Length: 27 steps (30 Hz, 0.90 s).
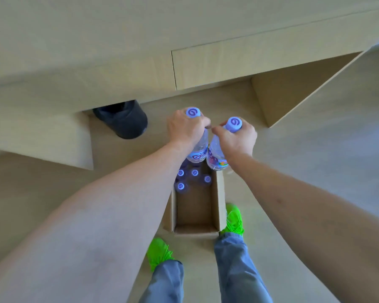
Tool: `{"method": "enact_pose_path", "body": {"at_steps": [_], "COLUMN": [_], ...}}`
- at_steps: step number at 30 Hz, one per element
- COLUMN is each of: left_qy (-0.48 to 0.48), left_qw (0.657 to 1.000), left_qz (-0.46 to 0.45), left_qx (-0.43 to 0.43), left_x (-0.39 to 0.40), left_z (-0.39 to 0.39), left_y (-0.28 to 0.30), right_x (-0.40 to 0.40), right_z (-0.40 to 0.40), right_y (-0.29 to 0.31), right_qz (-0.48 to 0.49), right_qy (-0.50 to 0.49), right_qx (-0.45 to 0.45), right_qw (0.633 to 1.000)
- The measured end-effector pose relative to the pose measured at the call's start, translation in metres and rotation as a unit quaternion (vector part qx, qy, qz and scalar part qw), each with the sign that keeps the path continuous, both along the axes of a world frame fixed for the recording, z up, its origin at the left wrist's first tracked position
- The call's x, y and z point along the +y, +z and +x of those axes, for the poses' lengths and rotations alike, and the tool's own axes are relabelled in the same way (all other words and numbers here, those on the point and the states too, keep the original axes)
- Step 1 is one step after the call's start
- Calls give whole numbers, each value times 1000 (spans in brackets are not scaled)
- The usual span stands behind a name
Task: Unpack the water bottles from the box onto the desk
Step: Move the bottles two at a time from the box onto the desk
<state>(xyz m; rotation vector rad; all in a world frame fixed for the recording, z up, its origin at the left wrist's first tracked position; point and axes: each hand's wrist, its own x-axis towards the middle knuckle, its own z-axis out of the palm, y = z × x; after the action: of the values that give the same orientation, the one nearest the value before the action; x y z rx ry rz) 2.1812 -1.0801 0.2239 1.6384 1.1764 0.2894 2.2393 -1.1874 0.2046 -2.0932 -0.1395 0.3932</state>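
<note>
I look straight down at an open cardboard box (220, 206) on the floor between my feet. My left hand (184, 129) grips the neck of a clear water bottle (198, 149) with a purple cap. My right hand (236, 136) grips a second bottle (216, 157) the same way. Both bottles hang upright above the box's far end, side by side and nearly touching. Several more purple-capped bottles (194, 172) stand in the far part of the box. The box's near half shows bare cardboard bottom. The light wood desk (96, 36) fills the top of the view.
A desk drawer front (249, 62) sits above the hands, with the desk's side panels (293, 92) flanking a knee gap. A dark object (125, 119) lies on the floor under the desk at left. My green shoes (234, 219) stand close to the box.
</note>
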Motion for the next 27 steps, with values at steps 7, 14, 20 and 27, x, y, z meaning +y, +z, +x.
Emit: {"method": "enact_pose_path", "body": {"at_steps": [7, 14, 20, 27], "left_qy": [33, 72, 69, 125], "left_qw": [997, 989, 985, 971], "left_qz": [53, 78, 83, 131], "left_qx": [-48, -102, -131, -158], "left_x": [13, 36, 58, 73], "left_z": [25, 49, 57, 57], "left_y": [137, 262, 353, 418], "right_x": [18, 39, 53, 82], "right_z": [38, 63, 88, 106], "right_y": [140, 258, 340, 404], "right_qz": [61, 127, 178, 210], "right_qy": [1, 23, 42, 117], "right_qx": [-48, -68, -78, -134], "right_qw": [997, 989, 980, 961]}}
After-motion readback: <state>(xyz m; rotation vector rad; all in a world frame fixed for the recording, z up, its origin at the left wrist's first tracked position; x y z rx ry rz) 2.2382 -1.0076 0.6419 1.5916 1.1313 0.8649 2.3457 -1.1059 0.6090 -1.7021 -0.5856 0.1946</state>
